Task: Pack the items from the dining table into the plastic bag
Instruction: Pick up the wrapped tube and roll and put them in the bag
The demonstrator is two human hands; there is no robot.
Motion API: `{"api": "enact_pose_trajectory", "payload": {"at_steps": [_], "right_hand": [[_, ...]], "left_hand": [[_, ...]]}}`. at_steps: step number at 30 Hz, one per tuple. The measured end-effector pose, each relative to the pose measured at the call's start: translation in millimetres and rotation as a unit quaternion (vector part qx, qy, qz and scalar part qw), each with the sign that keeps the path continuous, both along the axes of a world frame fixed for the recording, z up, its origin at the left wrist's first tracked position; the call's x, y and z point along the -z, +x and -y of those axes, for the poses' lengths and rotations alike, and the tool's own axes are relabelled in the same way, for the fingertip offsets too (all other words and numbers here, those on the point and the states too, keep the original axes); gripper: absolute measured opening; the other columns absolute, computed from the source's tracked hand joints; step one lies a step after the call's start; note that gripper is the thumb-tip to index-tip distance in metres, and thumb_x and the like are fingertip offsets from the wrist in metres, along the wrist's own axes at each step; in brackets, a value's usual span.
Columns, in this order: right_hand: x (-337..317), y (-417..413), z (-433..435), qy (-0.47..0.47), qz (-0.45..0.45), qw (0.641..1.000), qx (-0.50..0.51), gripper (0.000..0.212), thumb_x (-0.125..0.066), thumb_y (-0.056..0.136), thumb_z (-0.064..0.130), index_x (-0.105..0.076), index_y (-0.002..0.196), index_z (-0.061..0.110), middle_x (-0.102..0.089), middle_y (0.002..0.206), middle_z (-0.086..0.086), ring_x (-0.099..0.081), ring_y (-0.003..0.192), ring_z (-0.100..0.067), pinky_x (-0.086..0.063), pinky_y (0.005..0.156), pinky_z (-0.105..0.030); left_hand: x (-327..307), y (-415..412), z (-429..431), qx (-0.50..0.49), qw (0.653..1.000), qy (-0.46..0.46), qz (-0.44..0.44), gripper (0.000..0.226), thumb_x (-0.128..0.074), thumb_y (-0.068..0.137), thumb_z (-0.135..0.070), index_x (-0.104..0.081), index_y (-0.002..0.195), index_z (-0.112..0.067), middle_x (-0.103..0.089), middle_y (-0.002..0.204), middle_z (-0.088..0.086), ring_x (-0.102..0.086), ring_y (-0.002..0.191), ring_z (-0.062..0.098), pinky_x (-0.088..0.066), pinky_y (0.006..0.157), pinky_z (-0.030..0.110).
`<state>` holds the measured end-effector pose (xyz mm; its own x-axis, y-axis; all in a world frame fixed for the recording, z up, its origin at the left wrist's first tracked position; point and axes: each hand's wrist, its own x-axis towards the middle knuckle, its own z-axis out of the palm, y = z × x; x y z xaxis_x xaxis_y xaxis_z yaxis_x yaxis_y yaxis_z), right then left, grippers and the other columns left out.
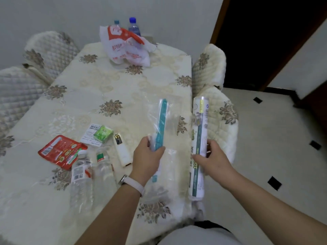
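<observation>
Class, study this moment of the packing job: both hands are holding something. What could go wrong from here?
1. The left hand grips the flat clear bag alone, so nothing holds its mouth open. The long roll in the right hand may snag or slip going in.
2. The two clear bottles lie on their sides beside the left forearm. A nudge might roll them off the table.
3. The small battery could be overlooked.
</observation>
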<state>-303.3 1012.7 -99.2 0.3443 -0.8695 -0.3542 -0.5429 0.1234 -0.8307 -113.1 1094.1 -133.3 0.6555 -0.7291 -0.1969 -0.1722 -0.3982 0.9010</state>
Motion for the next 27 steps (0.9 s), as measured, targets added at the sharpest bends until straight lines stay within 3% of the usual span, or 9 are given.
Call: {"api": "enact_pose_trajectory", "payload": {"at_steps": [3,6,11,18,23,27], "right_hand": [[-3.7,-21.9,12.7,-0.015,0.02,0.999,0.031,0.038,-0.071,0.083,0.022,-0.048,0.113,0.026,-0.06,0.096,0.008,-0.063,0.085,-0.013,-0.057,0.073,-0.038],[-6.9,-46.5,31.1,-0.027,0.049,0.997,0.05,0.036,-0.071,0.082,0.02,-0.049,0.111,0.025,-0.06,0.095,0.009,-0.062,0.084,-0.011,-0.053,0.07,-0.032],[-13.7,-114.8,75.0,-0.033,0.092,0.992,0.074,0.039,-0.071,0.082,0.018,-0.048,0.112,0.028,-0.06,0.096,0.011,-0.059,0.08,-0.001,-0.047,0.063,-0.022],[-9.9,-258.5,157.0,-0.042,0.128,0.98,0.145,0.042,-0.072,0.08,0.016,-0.047,0.112,0.029,-0.062,0.101,0.009,-0.061,0.085,-0.007,-0.047,0.069,-0.021],[-7.9,-350.9,201.2,-0.041,0.12,0.971,0.203,0.042,-0.072,0.08,0.019,-0.048,0.114,0.027,-0.061,0.102,0.007,-0.064,0.084,-0.006,-0.049,0.071,-0.022],[-7.4,-397.8,222.8,-0.042,0.115,0.963,0.239,0.043,-0.072,0.081,0.02,-0.047,0.115,0.029,-0.061,0.101,0.01,-0.064,0.088,-0.008,-0.049,0.072,-0.022]], "left_hand": [[-12.5,-22.2,10.8,0.02,1.0,-0.006,0.009,0.021,-0.074,0.084,-0.025,-0.055,0.088,-0.017,-0.061,0.078,0.0,-0.056,0.065,0.012,-0.042,0.05,0.017],[-24.7,-48.4,28.1,0.036,0.999,-0.014,0.013,0.02,-0.075,0.083,-0.025,-0.056,0.087,-0.019,-0.063,0.079,0.001,-0.06,0.067,0.014,-0.046,0.057,0.022],[-50.4,-117.2,80.9,0.061,0.997,-0.05,0.009,0.018,-0.075,0.084,-0.017,-0.059,0.088,-0.026,-0.067,0.08,-0.008,-0.062,0.063,-0.004,-0.044,0.053,0.009],[-73.0,-259.2,189.5,0.145,0.986,-0.078,-0.015,0.024,-0.075,0.085,-0.015,-0.062,0.101,-0.028,-0.071,0.088,-0.013,-0.067,0.071,-0.003,-0.048,0.056,0.009],[-75.6,-332.1,254.2,0.191,0.979,-0.07,-0.006,0.026,-0.075,0.085,-0.022,-0.063,0.108,-0.024,-0.071,0.094,-0.008,-0.07,0.079,0.006,-0.055,0.064,0.021],[-72.9,-370.7,292.6,0.212,0.975,-0.067,-0.002,0.028,-0.075,0.085,-0.02,-0.063,0.11,-0.019,-0.07,0.096,-0.005,-0.069,0.079,0.005,-0.051,0.062,0.016]]}}
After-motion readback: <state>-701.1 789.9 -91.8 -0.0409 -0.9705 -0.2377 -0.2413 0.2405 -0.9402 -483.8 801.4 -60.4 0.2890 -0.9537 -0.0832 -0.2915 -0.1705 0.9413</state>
